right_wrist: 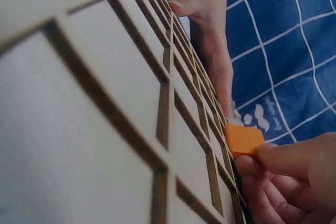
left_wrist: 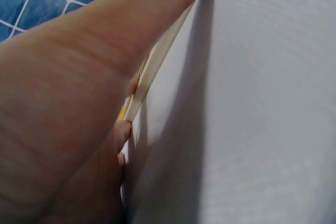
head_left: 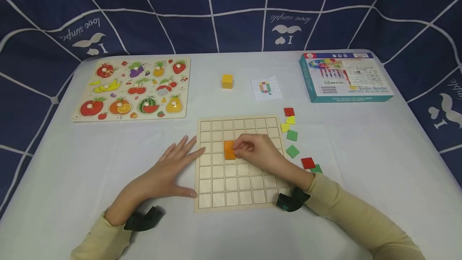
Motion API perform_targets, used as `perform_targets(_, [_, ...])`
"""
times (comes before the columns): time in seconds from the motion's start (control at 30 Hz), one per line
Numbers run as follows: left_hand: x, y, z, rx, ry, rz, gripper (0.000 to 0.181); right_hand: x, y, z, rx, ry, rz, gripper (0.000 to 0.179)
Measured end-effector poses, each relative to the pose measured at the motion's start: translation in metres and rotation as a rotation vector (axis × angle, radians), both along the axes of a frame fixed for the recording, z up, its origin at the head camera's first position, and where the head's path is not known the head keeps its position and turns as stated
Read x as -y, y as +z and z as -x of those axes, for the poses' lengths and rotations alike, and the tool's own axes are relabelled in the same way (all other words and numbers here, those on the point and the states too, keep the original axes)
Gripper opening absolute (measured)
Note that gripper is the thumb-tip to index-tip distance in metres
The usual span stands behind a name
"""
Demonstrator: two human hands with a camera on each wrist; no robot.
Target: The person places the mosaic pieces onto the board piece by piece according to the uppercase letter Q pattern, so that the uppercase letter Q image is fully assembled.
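A square wooden grid board (head_left: 211,171) lies in the middle of the white table. My left hand (head_left: 167,171) is spread flat at its left side, with fingertips and thumb at the board's edge. Over the board, the thumb and fingers of my right hand (head_left: 261,153) pinch an orange square tile (right_wrist: 244,139). In the head view two orange patches (head_left: 229,145) sit one above the other in one column, partly covered by the fingertips. Loose red tiles (head_left: 289,112), yellow pieces (head_left: 290,120) and green tiles (head_left: 292,135) lie along the board's right side.
A fruit puzzle board (head_left: 135,88) lies at the back left. Behind the grid stand a yellow-orange block (head_left: 227,81) and a small pattern card (head_left: 266,88). A teal-edged box (head_left: 344,77) lies at the back right. Dark blue checked cloth (head_left: 238,31) hangs behind the table.
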State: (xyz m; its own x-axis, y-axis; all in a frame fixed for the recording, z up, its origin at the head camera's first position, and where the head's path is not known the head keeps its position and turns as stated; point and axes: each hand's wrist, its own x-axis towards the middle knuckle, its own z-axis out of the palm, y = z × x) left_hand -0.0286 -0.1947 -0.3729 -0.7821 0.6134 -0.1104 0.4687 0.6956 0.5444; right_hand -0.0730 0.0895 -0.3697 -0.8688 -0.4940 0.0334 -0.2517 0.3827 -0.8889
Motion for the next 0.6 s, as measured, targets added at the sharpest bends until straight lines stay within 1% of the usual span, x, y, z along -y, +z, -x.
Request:
perform_targets(0.2, [0.0003,0.0006,0.0002,0.013,0.000,0.014,0.111,0.0007,0.0037,-0.0015,-0.105,0.062,-0.093,0.008])
perform_targets(0.37, [0.0004,0.0001,-0.0002,-0.009,-0.004,-0.006,0.110,0.0007,0.0040,-0.0007,-0.190,0.072,-0.120,0.006])
perform_targets(0.47, [0.0003,-0.0007,-0.0004,-0.022,-0.005,-0.017,0.110,0.0003,0.0040,-0.0008,-0.205,0.067,-0.129,0.005])
perform_targets(0.6, [0.0000,-0.0013,-0.0002,-0.021,-0.006,-0.011,0.110,-0.0005,0.0057,-0.0013,-0.192,0.064,-0.135,0.005])
